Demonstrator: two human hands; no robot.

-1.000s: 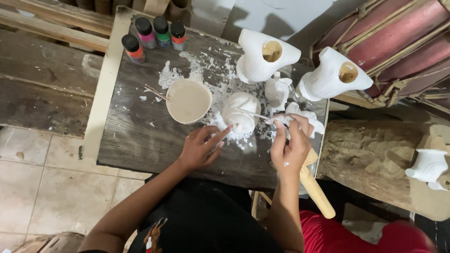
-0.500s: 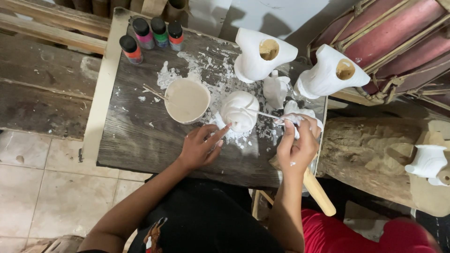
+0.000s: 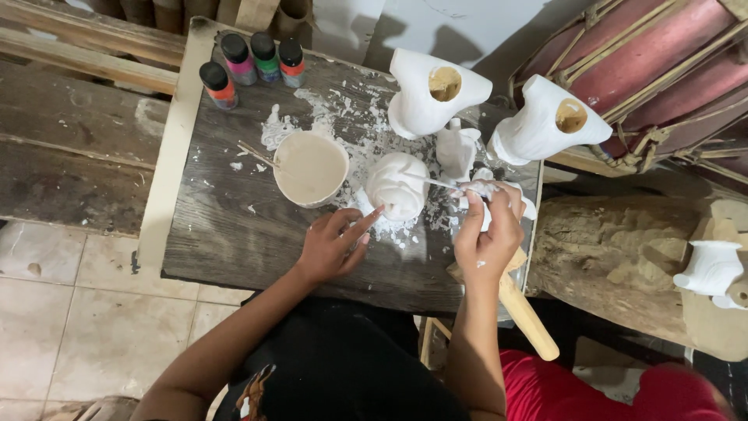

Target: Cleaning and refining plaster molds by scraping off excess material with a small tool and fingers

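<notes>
A: Status on the hands?

B: Right hand is pinched closed on a thin stick tool. The tool runs from the fingertips out toward the left, and its tip touches the rounded white plaster piece.

A: And the left?

B: Left hand rests on the dark wooden board, fingers loosely spread, holding nothing. Its index fingertip reaches up to the lower edge of the plaster piece and touches it or comes very close; I can't tell which.

A: So where is the piece relative to the grip?

B: Just left of the right-hand pinch, at the far end of the tool. It sits on the board in a scatter of white crumbs.

A: Anything else around the pinch?

B: Small white lumps lie right under and beside the right fingers. A small white figure stands just beyond them. Two larger white hollow casts are farther out: one beyond the piece, one beyond and to the right of the grip.

A: Left of the piece?

B: A bowl of beige paste with a stick across its rim, just beside the piece. Four small paint bottles are at the board's far left corner, well apart from both hands. A wooden handle pokes out below the right wrist.
</notes>
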